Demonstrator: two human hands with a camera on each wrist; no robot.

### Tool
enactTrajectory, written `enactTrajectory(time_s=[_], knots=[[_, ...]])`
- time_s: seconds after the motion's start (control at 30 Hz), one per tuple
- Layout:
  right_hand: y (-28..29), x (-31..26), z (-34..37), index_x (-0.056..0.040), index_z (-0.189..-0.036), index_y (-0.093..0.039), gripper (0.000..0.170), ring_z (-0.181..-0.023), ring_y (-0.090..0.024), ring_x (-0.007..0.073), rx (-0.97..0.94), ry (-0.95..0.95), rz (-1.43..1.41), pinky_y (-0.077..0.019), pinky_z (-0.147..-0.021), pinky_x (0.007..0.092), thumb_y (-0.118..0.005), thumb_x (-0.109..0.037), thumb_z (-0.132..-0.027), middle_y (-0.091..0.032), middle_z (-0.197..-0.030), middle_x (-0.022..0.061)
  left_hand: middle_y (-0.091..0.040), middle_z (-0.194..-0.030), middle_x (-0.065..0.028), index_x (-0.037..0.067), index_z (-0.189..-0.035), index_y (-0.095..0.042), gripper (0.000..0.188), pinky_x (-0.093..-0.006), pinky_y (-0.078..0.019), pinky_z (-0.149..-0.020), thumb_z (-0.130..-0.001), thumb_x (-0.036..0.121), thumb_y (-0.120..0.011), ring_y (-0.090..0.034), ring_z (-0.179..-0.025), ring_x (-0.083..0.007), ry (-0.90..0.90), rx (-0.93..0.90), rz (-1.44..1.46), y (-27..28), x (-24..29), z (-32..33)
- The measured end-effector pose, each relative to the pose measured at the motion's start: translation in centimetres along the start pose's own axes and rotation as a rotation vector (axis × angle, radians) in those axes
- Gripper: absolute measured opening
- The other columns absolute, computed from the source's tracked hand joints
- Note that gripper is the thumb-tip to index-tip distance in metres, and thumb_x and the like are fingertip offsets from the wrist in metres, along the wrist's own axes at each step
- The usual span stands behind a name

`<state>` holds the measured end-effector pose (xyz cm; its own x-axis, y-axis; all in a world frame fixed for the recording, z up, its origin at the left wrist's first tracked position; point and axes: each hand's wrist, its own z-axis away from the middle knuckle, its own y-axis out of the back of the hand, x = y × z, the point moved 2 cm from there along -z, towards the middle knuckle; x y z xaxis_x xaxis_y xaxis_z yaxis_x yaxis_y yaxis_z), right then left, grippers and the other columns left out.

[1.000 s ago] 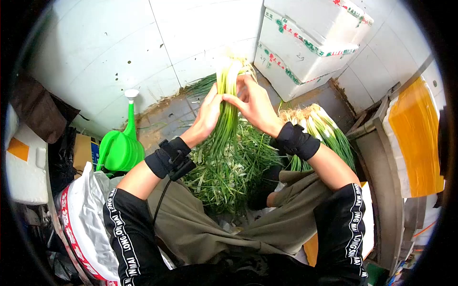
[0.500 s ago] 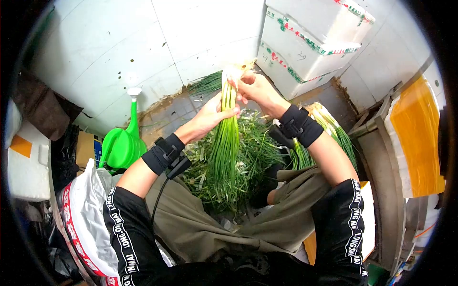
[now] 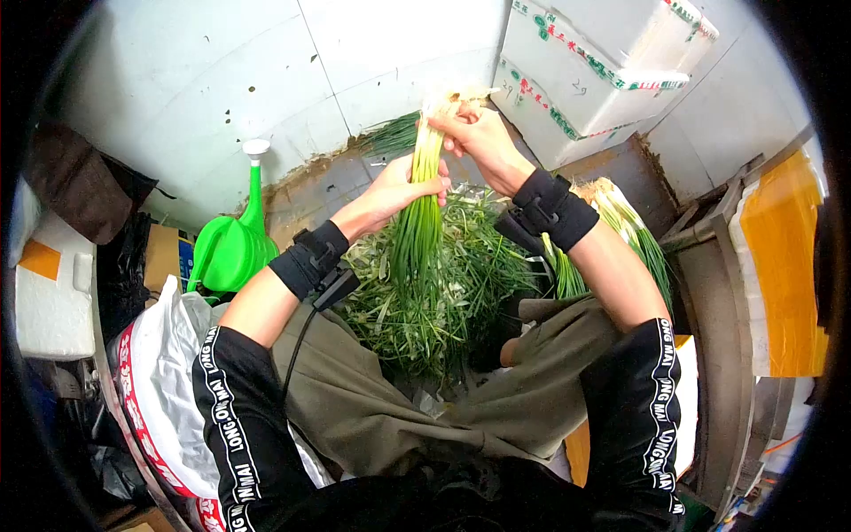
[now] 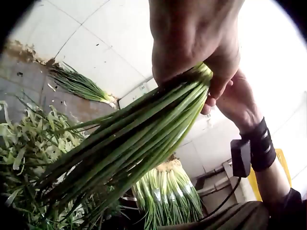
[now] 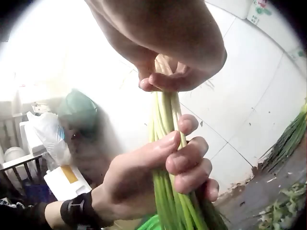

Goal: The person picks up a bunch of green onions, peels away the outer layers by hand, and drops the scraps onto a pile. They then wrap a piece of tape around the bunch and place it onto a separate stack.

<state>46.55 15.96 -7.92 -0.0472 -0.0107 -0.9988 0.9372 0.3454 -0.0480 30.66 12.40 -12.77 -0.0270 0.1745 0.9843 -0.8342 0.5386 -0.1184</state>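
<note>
A bunch of green onions point(image 3: 419, 222) stands upright in front of me, white root ends up and green leaves hanging down. My left hand point(image 3: 390, 193) grips it around the stalks, fingers wrapped round as the right wrist view shows. Higher up, my right hand point(image 3: 486, 146) pinches the pale stalks just below the roots. Beneath the bunch lies a loose heap of green trimmings point(image 3: 479, 284). More green onions point(image 4: 168, 194), bundled with roots aligned, lie to the right by my knee.
Against the tiled wall lie a few more green onions point(image 3: 390, 136). White foam boxes point(image 3: 576, 97) are stacked at the back right. A green watering can point(image 3: 232, 253) and a white plastic bag point(image 3: 173, 372) stand on the left; a metal frame point(image 3: 722, 293) is on the right.
The left hand has gone from near the top of the bunch to lower on the stalks. The right hand has shifted to the stalks near the roots. The view has tilted slightly.
</note>
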Motion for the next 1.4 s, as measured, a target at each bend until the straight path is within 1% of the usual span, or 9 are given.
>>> enactTrajectory(time_s=[0.23,0.3,0.37,0.47,0.57,0.7,1.1,1.2,1.4], knots=[[1.0,0.8,-1.6,0.0006,-0.123,-0.059,0.038,-0.082,-0.057,0.0069,-0.246,-0.02,-0.129,-0.0453,-0.073,0.0235,-0.064,-0.025,-0.096,-0.064,-0.1,0.0036,-0.058,-0.092,-0.0004,0.007,-0.11,-0.053,0.023,-0.0291,-0.0514,-0.077,-0.093,0.014,-0.066,-0.061,-0.08,-0.0112,-0.024,0.1,0.078,2.0,-0.6,0.8],[3.3,1.0,-1.4,-0.0001,-0.137,-0.051,0.051,-0.101,-0.061,0.0134,-0.427,0.003,0.386,-0.0478,-0.085,0.0259,-0.063,-0.029,-0.097,-0.06,-0.126,0.013,-0.058,-0.093,-0.0011,0.007,-0.11,-0.052,0.023,-0.0291,-0.0511,-0.077,-0.093,0.014,-0.066,-0.061,-0.08,-0.0118,-0.045,0.14,0.113,3.5,-1.0,1.2],[7.4,-0.3,-0.7,-0.0022,-0.144,-0.044,0.059,-0.112,-0.06,0.0201,-0.736,-0.204,0.111,-0.0485,-0.091,0.0297,-0.063,-0.031,-0.096,-0.052,-0.14,0.0173,-0.058,-0.092,-0.0015,0.007,-0.109,-0.052,0.021,-0.0297,-0.0508,-0.08,-0.094,0.015,-0.064,-0.06,-0.082,-0.0126,-0.051,0.15,0.138,4.9,-1.0,1.9],[16.8,4.5,0.5,-0.0044,-0.138,-0.051,0.055,-0.115,-0.059,0.0275,-0.511,-0.349,-0.219,-0.0511,-0.09,0.0348,-0.058,-0.04,-0.096,-0.057,-0.132,0.0165,-0.056,-0.09,-0.0011,0.006,-0.109,-0.052,0.018,-0.0306,-0.0497,-0.083,-0.096,0.015,-0.061,-0.058,-0.085,-0.0132,-0.067,0.276,0.14,6.0,-0.2,3.6],[23.1,15.4,3.7,-0.0063,-0.126,-0.059,0.044,-0.113,-0.058,0.0376,-0.282,0.019,1.653,-0.0473,-0.097,0.0472,-0.062,-0.032,-0.09,-0.058,-0.127,0.021,-0.056,-0.09,-0.0009,0.006,-0.11,-0.052,0.021,-0.0309,-0.0499,-0.083,-0.096,0.018,-0.063,-0.058,-0.084,-0.0132,-0.02,0.372,0.158,6.5,-0.3,4.2],[23.2,18.5,6.7,-0.0078,-0.117,-0.061,0.039,-0.101,-0.063,0.038,-0.412,-0.329,1.603,-0.0501,-0.089,0.0483,-0.068,-0.029,-0.085,-0.066,-0.111,0.0199,-0.056,-0.087,0.0,0.008,-0.111,-0.051,0.027,-0.0274,-0.0486,-0.075,-0.094,0.021,-0.068,-0.057,-0.081,-0.0107,0.02,0.452,0.178,6.3,-0.6,4.5],[25.2,30.6,4.6,-0.0032,-0.123,-0.06,0.053,-0.1,-0.065,0.038,-0.122,-0.44,1.324,-0.0515,-0.088,0.0465,-0.073,-0.033,-0.081,-0.068,-0.108,0.0216,-0.056,-0.09,-0.0017,0.006,-0.12,-0.05,0.031,-0.0289,-0.0481,-0.081,-0.095,0.018,-0.065,-0.056,-0.084,-0.0122,0.087,0.4,0.091,3.9,-0.3,4.4],[25.3,32.3,3.6,-0.005,-0.109,-0.068,0.042,-0.105,-0.061,0.0402,-0.082,-0.505,1.378,-0.0506,-0.089,0.0459,-0.073,-0.037,-0.081,-0.064,-0.114,0.0257,-0.058,-0.092,-0.0014,0.006,-0.113,-0.054,0.025,-0.0287,-0.0472,-0.081,-0.095,0.018,-0.065,-0.057,-0.084,-0.0112,0.106,0.391,0.061,3.7,-0.7,4.5],[21.1,29.1,1.1,-0.0053,-0.111,-0.066,0.036,-0.121,-0.05,0.0383,-0.072,-0.128,1.242,-0.042,-0.1,0.0454,-0.068,-0.033,-0.087,-0.049,-0.132,0.0283,-0.062,-0.096,-0.0015,0.007,-0.108,-0.057,0.021,-0.0263,-0.0461,-0.078,-0.093,0.018,-0.067,-0.057,-0.082,-0.0094,0.125,0.421,-0.036,3.8,-0.5,4.7]])
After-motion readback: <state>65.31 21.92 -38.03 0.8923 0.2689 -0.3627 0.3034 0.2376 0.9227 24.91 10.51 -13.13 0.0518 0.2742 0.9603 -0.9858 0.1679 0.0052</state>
